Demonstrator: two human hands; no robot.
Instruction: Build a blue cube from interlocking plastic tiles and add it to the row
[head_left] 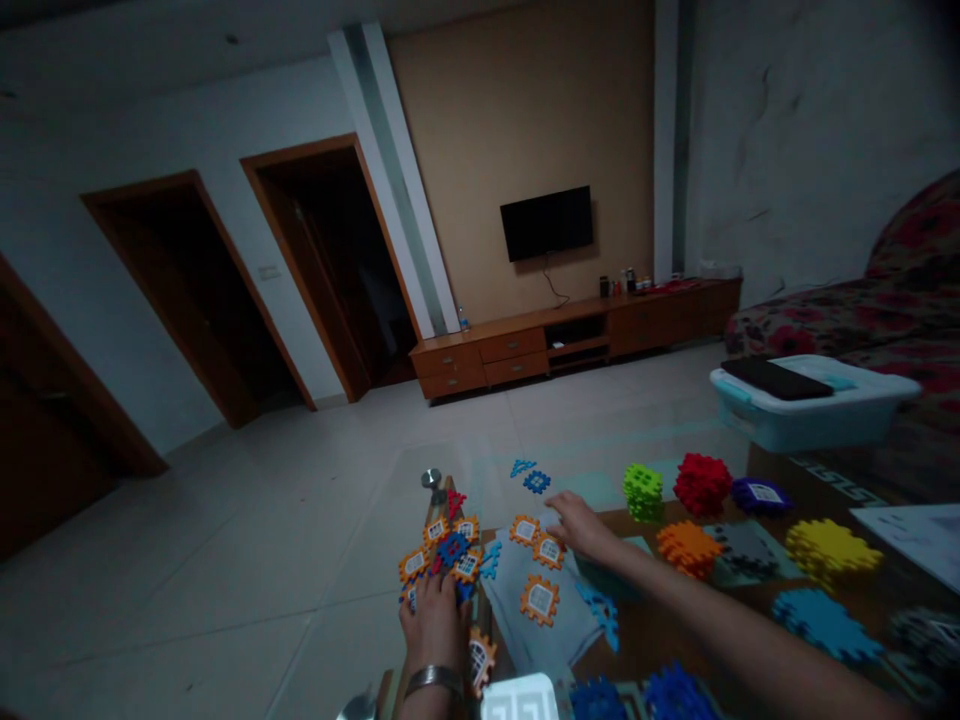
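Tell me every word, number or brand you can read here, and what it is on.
None can be read.
Orange tiles: white window pictures, no letters.
Purple tile: a white label, too blurred to read.
Paper at the right edge: any print too faint to tell.
TV: dark screen, no visible brand.
Bottles on the cabinet: too small.

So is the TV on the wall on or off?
Off. The TV screen is plain black, with no picture or glow, in a dim room.
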